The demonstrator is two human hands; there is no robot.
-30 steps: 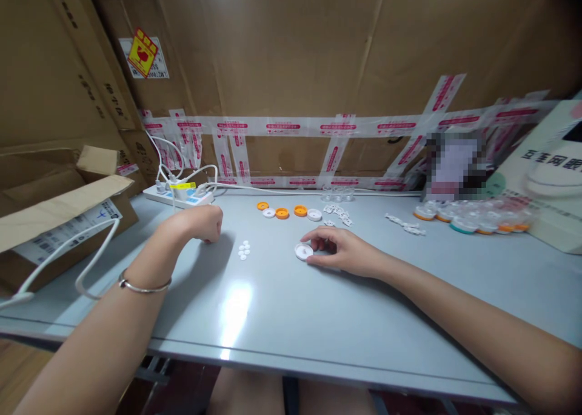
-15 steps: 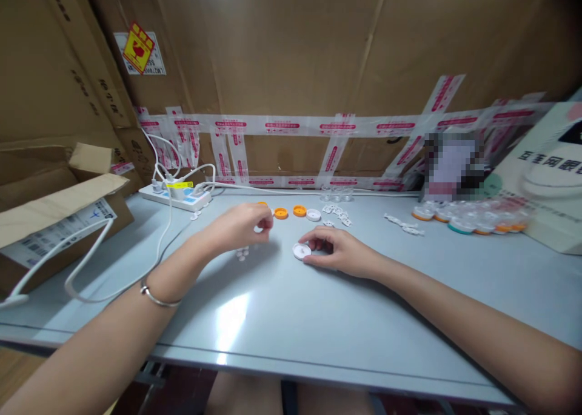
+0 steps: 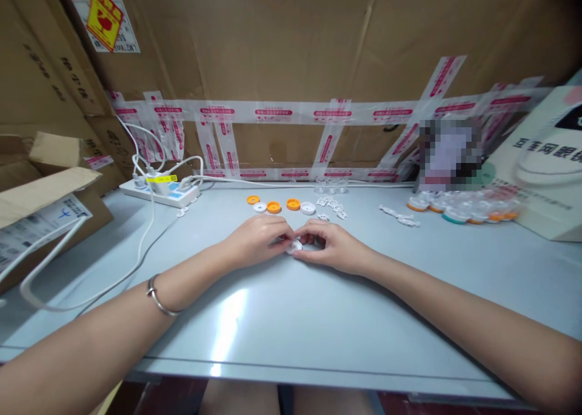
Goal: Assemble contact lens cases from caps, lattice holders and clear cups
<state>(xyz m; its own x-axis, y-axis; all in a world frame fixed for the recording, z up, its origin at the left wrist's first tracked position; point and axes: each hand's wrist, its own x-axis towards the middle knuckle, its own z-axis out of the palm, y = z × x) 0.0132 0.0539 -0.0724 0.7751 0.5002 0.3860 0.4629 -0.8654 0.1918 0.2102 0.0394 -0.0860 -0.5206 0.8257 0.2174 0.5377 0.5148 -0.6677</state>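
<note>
A small round white cap lies on the table between my hands, partly covered by fingers. My right hand grips its edge between thumb and fingers. From the other side my left hand reaches over the cap, fingertips pinched together at its rim. Whatever those fingertips hold, if anything, is too small or hidden to make out. Just behind lie orange caps and white caps in a loose row. Small white plastic parts are scattered to their right.
A white power strip with cables sits at the back left, beside an opened cardboard box. Clear domed pieces with coloured bases cluster at the right. More white parts lie nearby. Taped cardboard stands behind the table.
My left hand has moved right and down to the white cap. My right hand still grips the cap. The camera view has shifted slightly.
</note>
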